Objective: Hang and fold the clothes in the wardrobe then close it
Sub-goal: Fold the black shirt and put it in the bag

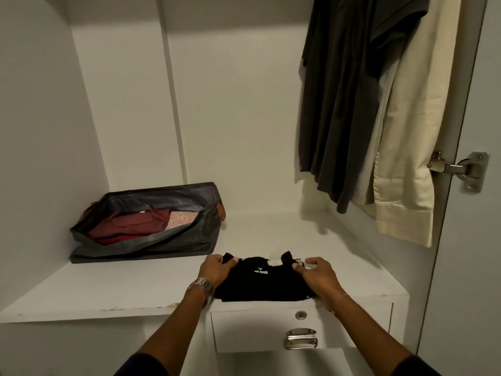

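Note:
A folded black T-shirt (264, 280) with small white lettering lies on the white wardrobe shelf (108, 289), near its front edge above a drawer. My left hand (217, 270) grips the shirt's left far corner, thumb on top. My right hand (315, 272) holds its right side, fingers curled over the fabric by the collar. A dark grey garment (341, 104) and a cream garment (412, 145) hang at the upper right inside the wardrobe.
A dark grey storage bag (151, 240) lies open at the back left of the shelf with maroon clothes (127, 226) inside. The drawer (257, 329) below has a lock and a metal handle (301, 339). The door hinge (458, 168) sits on the right side panel.

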